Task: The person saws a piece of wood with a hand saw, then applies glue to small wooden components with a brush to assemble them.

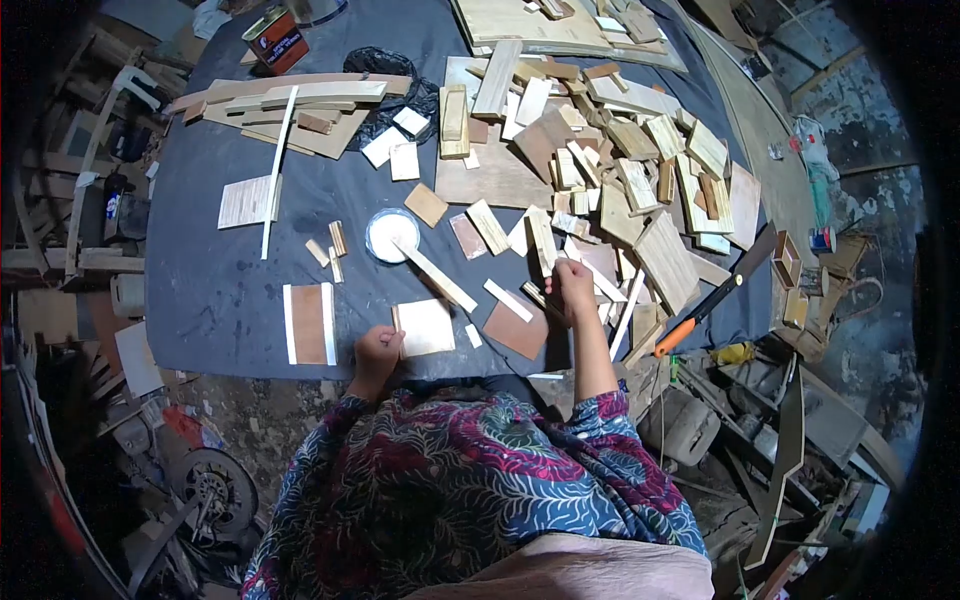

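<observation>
My left hand (378, 350) is closed at the left edge of a pale square wood piece (428, 328), its fingers pinching that edge. My right hand (573, 290) is closed in a pinch by the scrap pile, just below an upright-lying narrow wood block (542, 243); whatever its fingers hold is hidden. Between and ahead of my hands, a flat stick (440, 278) leans out of a round tub of white paste (388, 238). A brown square with a white strip (515, 318) lies between my hands. Left of my left hand is a brown panel with white side strips (312, 325).
A large heap of wood offcuts (630, 180) covers the table's right side. An orange-handled saw (690, 325) lies at the right edge. Long wood strips (300, 95), a black plastic bag (385, 70) and a red-brown tin (275, 42) are at the back left.
</observation>
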The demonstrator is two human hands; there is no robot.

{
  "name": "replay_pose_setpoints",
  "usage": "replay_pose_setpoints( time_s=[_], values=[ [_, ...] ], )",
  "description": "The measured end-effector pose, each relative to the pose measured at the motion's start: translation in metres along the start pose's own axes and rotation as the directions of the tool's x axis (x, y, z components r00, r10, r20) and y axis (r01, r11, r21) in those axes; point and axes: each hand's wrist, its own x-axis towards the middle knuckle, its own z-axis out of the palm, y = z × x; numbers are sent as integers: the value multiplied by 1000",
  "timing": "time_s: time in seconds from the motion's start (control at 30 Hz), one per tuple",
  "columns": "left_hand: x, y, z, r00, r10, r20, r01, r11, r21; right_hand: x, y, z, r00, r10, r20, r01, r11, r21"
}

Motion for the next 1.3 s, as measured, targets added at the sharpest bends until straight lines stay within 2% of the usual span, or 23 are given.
replay_pose_setpoints(
  time_s=[0.07,0.13,0.17,0.23,0.27,0.33,0.47,0.5,0.53,0.57,0.7,0.73,0.8,0.87,0.97,1.0,1.07,1.13,1.2,1.23,1.3],
  values=[
    [0,-3,2,1000,9,-4,-9,1000,2,-9,4,-5,999,36,-3,-36,999,11],
    [-2,-6,2,1000,16,-10,-16,1000,4,-14,7,-10,999,35,30,-32,995,-99],
    [-2,-5,2,1000,14,-5,-14,1000,-12,-12,12,-14,999,36,31,-33,995,-98],
    [-2,-3,1,1000,11,-2,-11,1000,-27,-7,25,-20,998,-60,25,65,953,-296],
    [-2,-1,0,1000,-16,18,17,999,-43,-12,20,-18,998,-59,26,64,953,-296],
    [-3,1,-1,998,-45,37,47,997,-59,-24,11,-15,998,58,21,-54,987,-150],
    [-5,-2,0,998,-51,31,52,998,-35,-44,16,-14,996,82,48,-78,995,-69],
    [-5,-4,1,998,-58,28,59,996,-59,-52,18,-9,974,-218,-62,187,928,-322],
    [-5,-6,2,998,-64,28,66,996,-57,-59,21,-6,854,-513,-84,380,728,-570],
    [-5,-8,3,996,-81,32,83,995,-57,-63,22,-7,820,-572,-25,430,643,-633],
    [-4,-10,4,994,-100,41,102,994,-45,-75,19,-4,895,-443,-51,321,720,-615],
    [-5,-10,4,994,-100,42,102,994,-45,-75,18,-3,895,-443,-53,320,720,-616],
    [-5,-5,2,994,-101,42,103,993,-62,-74,15,1,864,-503,23,371,605,-704],
    [-4,-10,4,992,-111,53,115,991,-73,-71,12,4,865,-502,5,373,637,-674],
    [-5,-15,7,990,-126,61,131,988,-82,-66,1,0,724,-689,-35,386,446,-808],
    [-5,-15,7,990,-127,56,131,988,-77,-61,4,-4,635,-768,-81,354,382,-854],
    [-4,-10,4,989,-135,68,139,988,-66,-53,6,-19,736,-657,-163,248,485,-838],
    [-3,-9,2,986,-147,75,151,987,-56,-52,8,-30,801,-580,-153,231,534,-813],
    [-3,-10,3,982,-166,88,169,985,-20,-52,8,-29,798,-602,-35,330,484,-810],
    [-3,-11,3,982,-167,85,169,985,-23,-50,8,-26,796,-604,-31,333,481,-811],
    [-4,-7,2,986,-145,82,149,988,-40,-43,3,-12,738,-669,86,439,380,-814]
  ],
)
